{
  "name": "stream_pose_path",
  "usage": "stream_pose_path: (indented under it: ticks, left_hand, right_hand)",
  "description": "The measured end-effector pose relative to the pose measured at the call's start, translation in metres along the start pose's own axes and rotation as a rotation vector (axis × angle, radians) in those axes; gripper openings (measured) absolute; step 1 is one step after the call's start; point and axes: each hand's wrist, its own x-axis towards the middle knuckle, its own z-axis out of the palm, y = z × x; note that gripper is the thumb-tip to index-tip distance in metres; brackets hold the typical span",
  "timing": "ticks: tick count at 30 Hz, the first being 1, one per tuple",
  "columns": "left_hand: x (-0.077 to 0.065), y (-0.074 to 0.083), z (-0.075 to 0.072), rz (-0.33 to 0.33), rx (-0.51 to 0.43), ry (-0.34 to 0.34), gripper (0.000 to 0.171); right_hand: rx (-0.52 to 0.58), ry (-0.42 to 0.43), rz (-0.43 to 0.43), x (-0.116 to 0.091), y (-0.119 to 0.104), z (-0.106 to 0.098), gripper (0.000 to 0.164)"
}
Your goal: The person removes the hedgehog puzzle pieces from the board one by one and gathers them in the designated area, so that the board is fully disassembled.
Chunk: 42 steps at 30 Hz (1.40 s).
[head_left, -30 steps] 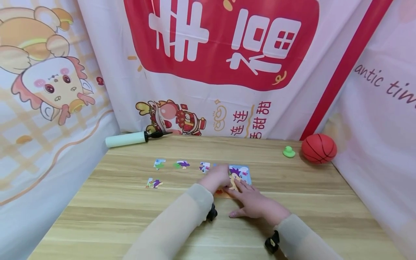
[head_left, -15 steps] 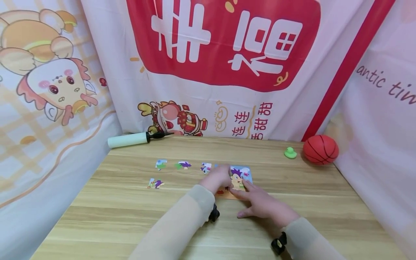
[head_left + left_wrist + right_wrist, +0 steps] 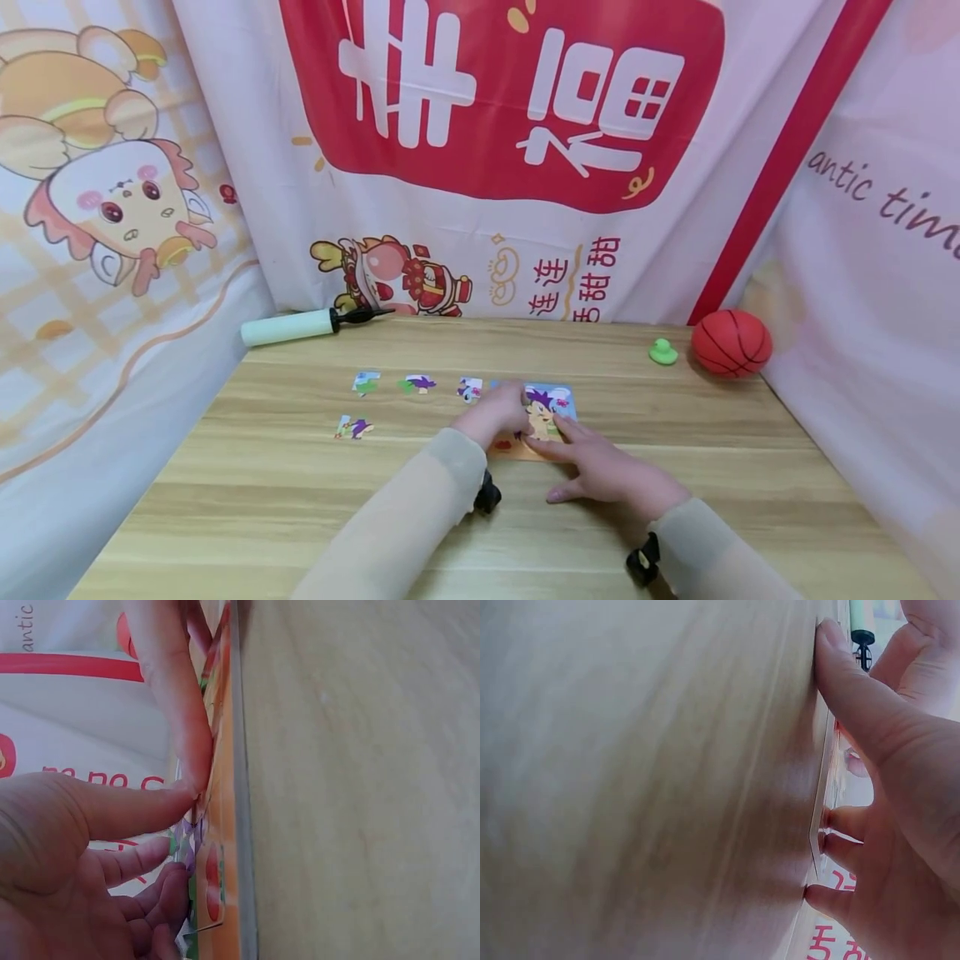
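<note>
A cartoon jigsaw puzzle with a blue top and orange bottom lies flat at the middle of the table. My left hand is over its left part, covering much of it. In the left wrist view its thumb and curled fingers pinch a purple and green puzzle piece close against the board. The thumb tip meets a fingertip of my right hand. That hand rests with spread, fairly straight fingers on the puzzle's lower right, its thumb on the tabletop. Several loose puzzle pieces lie to the left.
On the wooden table, a pale green hand pump lies at the back left. A green toy duck and a red ball sit at the back right. Printed curtains enclose the back and sides.
My right hand has shifted slightly right and its fingers have slid toward the puzzle's lower right, uncovering more of the picture. The left hand stays in nearly the same place. The loose pieces are unmoved.
</note>
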Motion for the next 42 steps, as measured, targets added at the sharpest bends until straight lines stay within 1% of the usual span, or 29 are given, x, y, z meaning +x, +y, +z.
stream_pose_path:
  ticks: [3, 5, 11, 15, 19, 22, 26, 29, 31, 34, 36, 39, 42]
  left_hand:
    - [-0.001, -0.002, -0.002, -0.002, -0.036, -0.015, 0.046]
    - [-0.002, -0.003, -0.003, -0.001, -0.042, -0.01, 0.042]
    - [0.001, -0.006, 0.0, -0.003, -0.081, 0.041, 0.026]
    - [0.003, -0.006, 0.002, -0.004, -0.132, 0.057, 0.019]
    - [0.005, -0.005, 0.003, 0.01, -0.176, 0.074, 0.009]
    - [0.004, -0.004, 0.003, 0.028, -0.192, 0.098, 0.006]
    - [0.001, -0.003, -0.003, 0.052, -0.202, 0.138, 0.006]
    - [-0.002, -0.007, -0.01, 0.069, -0.2, 0.164, 0.005]
    - [-0.003, -0.012, -0.017, 0.082, -0.192, 0.182, 0.006]
    - [-0.004, -0.022, -0.03, 0.083, -0.173, 0.193, 0.007]
    - [-0.006, -0.03, -0.041, 0.085, -0.151, 0.202, 0.008]
    - [-0.012, -0.042, -0.061, 0.065, -0.116, 0.209, 0.007]
    - [-0.021, -0.053, -0.081, 0.014, -0.096, 0.207, 0.007]
  right_hand:
    - [0.002, -0.009, 0.008, 0.001, -0.001, 0.0, 0.077]
    - [-0.002, -0.004, 0.003, 0.001, -0.001, 0.0, 0.078]
    - [-0.024, 0.003, -0.012, 0.002, 0.0, 0.002, 0.08]
    - [-0.032, 0.001, -0.012, 0.003, 0.0, 0.001, 0.08]
    - [-0.027, -0.009, -0.003, 0.003, 0.0, 0.001, 0.079]
    - [-0.022, -0.01, 0.002, 0.003, -0.001, 0.001, 0.078]
    - [-0.023, -0.01, 0.008, 0.003, -0.001, 0.0, 0.078]
    - [-0.017, -0.017, 0.018, 0.003, -0.001, 0.001, 0.078]
    - [-0.015, -0.015, 0.016, 0.004, -0.001, 0.002, 0.078]
    - [-0.014, -0.009, 0.012, 0.004, -0.001, 0.003, 0.079]
    - [-0.021, 0.003, 0.001, 0.003, 0.0, 0.003, 0.079]
    - [-0.03, 0.012, -0.003, 0.003, -0.001, 0.003, 0.08]
    - [-0.025, 0.009, 0.006, 0.003, 0.0, 0.003, 0.081]
